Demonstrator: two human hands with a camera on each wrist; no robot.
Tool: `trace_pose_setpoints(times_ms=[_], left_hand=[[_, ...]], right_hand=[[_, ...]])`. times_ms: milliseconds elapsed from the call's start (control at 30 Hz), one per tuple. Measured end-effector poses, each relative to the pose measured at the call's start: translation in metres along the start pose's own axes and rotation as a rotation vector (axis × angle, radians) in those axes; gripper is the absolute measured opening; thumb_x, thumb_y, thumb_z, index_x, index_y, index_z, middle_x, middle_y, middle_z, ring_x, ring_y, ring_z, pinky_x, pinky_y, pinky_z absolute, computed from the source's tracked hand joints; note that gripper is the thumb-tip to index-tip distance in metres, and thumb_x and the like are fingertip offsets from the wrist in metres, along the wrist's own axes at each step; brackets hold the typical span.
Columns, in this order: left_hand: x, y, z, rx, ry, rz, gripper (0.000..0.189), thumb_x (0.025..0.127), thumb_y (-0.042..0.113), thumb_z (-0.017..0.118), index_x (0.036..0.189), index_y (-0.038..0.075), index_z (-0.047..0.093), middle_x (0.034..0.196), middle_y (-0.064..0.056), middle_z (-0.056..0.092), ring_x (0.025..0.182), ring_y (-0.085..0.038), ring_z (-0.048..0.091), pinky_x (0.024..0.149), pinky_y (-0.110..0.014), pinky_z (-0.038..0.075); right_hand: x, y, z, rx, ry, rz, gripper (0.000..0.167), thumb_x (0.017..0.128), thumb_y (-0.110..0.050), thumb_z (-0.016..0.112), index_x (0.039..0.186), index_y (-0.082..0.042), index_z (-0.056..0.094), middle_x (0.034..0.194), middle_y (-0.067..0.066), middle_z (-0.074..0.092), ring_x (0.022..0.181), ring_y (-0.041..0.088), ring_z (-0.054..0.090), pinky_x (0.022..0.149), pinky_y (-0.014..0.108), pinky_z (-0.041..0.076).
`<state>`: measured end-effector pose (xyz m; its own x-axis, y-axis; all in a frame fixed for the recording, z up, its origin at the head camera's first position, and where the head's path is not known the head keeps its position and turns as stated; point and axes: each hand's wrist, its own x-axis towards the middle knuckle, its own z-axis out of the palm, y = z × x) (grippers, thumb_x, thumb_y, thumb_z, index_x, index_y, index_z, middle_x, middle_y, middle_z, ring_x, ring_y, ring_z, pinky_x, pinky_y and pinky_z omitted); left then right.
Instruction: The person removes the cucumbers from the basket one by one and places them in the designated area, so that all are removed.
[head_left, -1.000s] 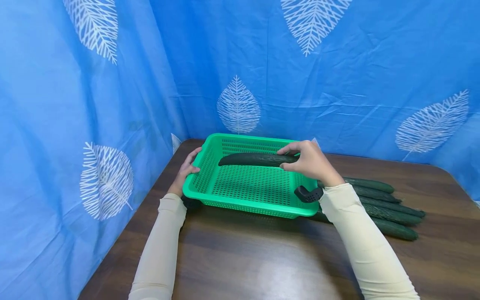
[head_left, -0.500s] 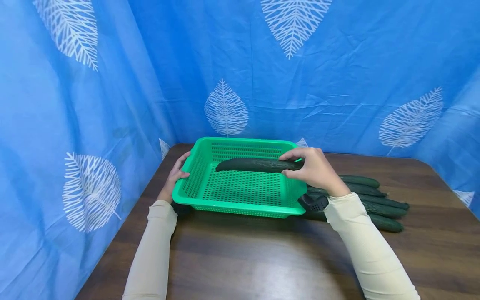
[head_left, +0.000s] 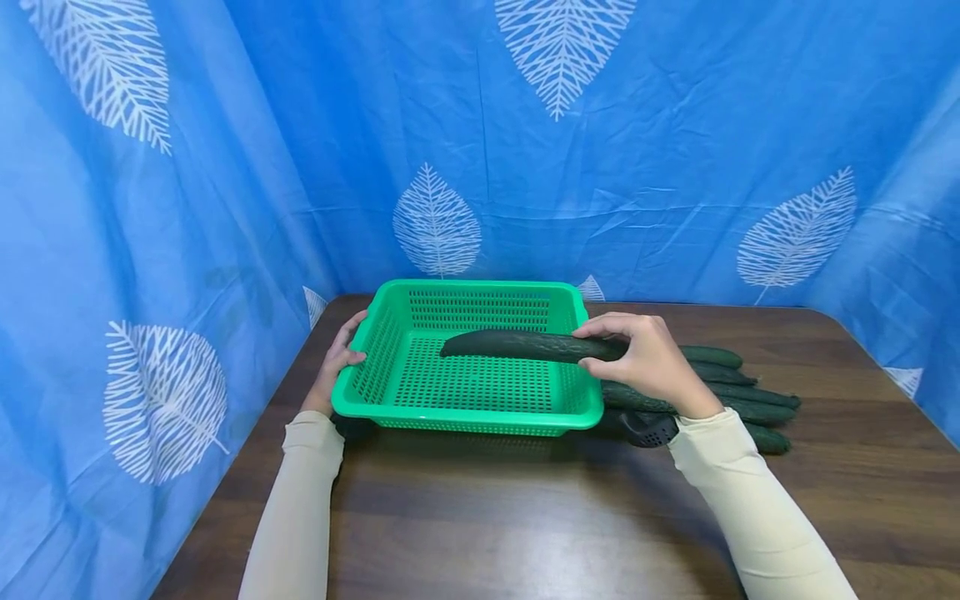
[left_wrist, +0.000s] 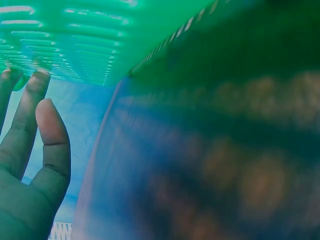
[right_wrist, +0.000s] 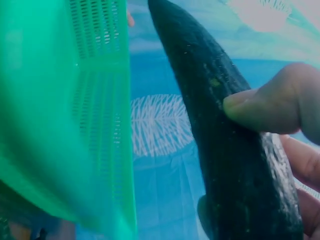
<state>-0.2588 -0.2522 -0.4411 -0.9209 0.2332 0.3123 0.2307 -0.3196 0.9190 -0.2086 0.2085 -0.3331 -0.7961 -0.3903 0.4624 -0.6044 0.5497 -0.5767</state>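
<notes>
My right hand [head_left: 641,357] pinches a long dark green cucumber [head_left: 517,345] near its right end, thumb on the near side and fingers on the far side. The cucumber lies crosswise over the green plastic basket [head_left: 465,414], its tapered end over the middle. In the right wrist view the thumb presses on the cucumber's [right_wrist: 215,110] skin, beside the basket wall [right_wrist: 100,125]. My left hand [head_left: 336,362] grips the basket's left rim. From the left wrist, fingertips [left_wrist: 39,82] meet the slotted basket wall [left_wrist: 90,45].
Several more cucumbers [head_left: 757,404] lie side by side on the brown wooden table [head_left: 480,517], right of the basket and partly hidden by my right hand and wrist. A blue curtain [head_left: 525,183] with white leaf prints hangs behind and to the left.
The cucumber and right hand have moved rightward relative to the basket. The basket, tilted earlier, now sits more level. The whole head view has shifted, with the left hand still at the rim.
</notes>
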Motion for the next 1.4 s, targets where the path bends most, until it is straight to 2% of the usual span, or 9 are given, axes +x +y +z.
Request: trace_pose_setpoints(times_ms=[133,333,500,667,733,900,967,1133,1400], left_hand=[[-0.002,0.001,0.0,0.041,0.024,-0.027,0.074,0.095,0.0,0.039,0.167,-0.003,0.019,0.14,0.006,0.053,0.12,-0.006,0.058,0.099,-0.02,0.051],[-0.004,0.001,0.0,0.06,0.041,-0.028,0.074,0.095,0.0,0.038,0.167,-0.004,0.019,0.14,0.006,0.052,0.121,-0.006,0.057,0.099,-0.02,0.051],[-0.007,0.001,-0.002,0.062,0.049,-0.02,0.072,0.096,0.0,0.038,0.166,-0.001,0.023,0.139,0.005,0.053,0.119,-0.006,0.058,0.097,-0.019,0.051],[-0.001,-0.001,0.0,0.031,0.038,-0.041,0.075,0.095,0.002,0.039,0.167,-0.003,0.017,0.138,0.004,0.053,0.117,-0.007,0.059,0.096,-0.021,0.053],[0.002,-0.002,0.0,0.02,0.024,-0.052,0.078,0.096,0.001,0.039,0.168,-0.004,0.013,0.139,0.004,0.052,0.118,-0.007,0.059,0.096,-0.021,0.053],[0.003,-0.002,0.001,0.022,0.024,-0.061,0.08,0.095,0.001,0.038,0.168,-0.005,0.008,0.14,0.002,0.051,0.119,-0.007,0.06,0.097,-0.021,0.053],[0.002,-0.001,0.001,0.025,0.031,-0.066,0.08,0.095,0.002,0.038,0.168,-0.005,0.007,0.14,0.002,0.05,0.119,-0.007,0.06,0.097,-0.021,0.053],[0.002,0.0,0.0,0.041,0.038,-0.082,0.081,0.095,0.004,0.039,0.169,-0.005,0.006,0.141,0.0,0.048,0.119,-0.007,0.059,0.098,-0.021,0.053],[0.0,0.0,-0.002,0.016,0.027,-0.067,0.08,0.096,0.002,0.04,0.168,-0.006,0.006,0.141,0.0,0.047,0.12,-0.007,0.059,0.098,-0.022,0.053]], right_hand=[[-0.012,0.006,0.0,0.0,0.039,-0.047,0.034,0.079,0.006,0.089,0.112,-0.004,0.084,0.112,0.008,0.08,0.101,0.015,0.074,0.087,0.009,0.054],[-0.026,0.013,-0.004,0.051,0.063,-0.061,0.036,0.079,0.008,0.089,0.112,-0.004,0.083,0.112,0.01,0.079,0.097,0.001,0.069,0.08,0.009,0.055],[-0.038,0.02,-0.008,0.07,0.067,-0.037,0.038,0.077,0.008,0.09,0.113,-0.004,0.083,0.113,0.012,0.079,0.099,-0.004,0.068,0.084,0.008,0.054],[-0.054,0.027,-0.015,0.053,0.075,-0.011,0.04,0.078,0.01,0.088,0.114,-0.004,0.083,0.115,0.014,0.078,0.105,-0.009,0.065,0.091,0.005,0.051],[-0.061,0.029,-0.019,0.04,0.078,0.01,0.04,0.078,0.011,0.088,0.114,-0.005,0.082,0.116,0.008,0.078,0.108,-0.012,0.063,0.093,0.004,0.05],[-0.074,0.033,-0.024,0.048,0.062,0.055,0.039,0.08,0.01,0.087,0.116,-0.005,0.082,0.118,-0.014,0.074,0.109,-0.013,0.063,0.094,0.004,0.049],[-0.078,0.036,-0.025,0.053,0.057,0.058,0.039,0.08,0.01,0.087,0.116,-0.005,0.082,0.118,-0.019,0.072,0.109,-0.012,0.063,0.095,0.004,0.049],[-0.086,0.041,-0.028,0.066,0.052,0.06,0.04,0.079,0.011,0.086,0.116,-0.004,0.081,0.118,-0.022,0.071,0.11,-0.012,0.063,0.095,0.003,0.048],[-0.098,0.052,-0.035,0.103,0.032,0.07,0.04,0.079,0.014,0.085,0.115,-0.001,0.081,0.118,-0.022,0.072,0.11,-0.01,0.065,0.093,0.004,0.05]])
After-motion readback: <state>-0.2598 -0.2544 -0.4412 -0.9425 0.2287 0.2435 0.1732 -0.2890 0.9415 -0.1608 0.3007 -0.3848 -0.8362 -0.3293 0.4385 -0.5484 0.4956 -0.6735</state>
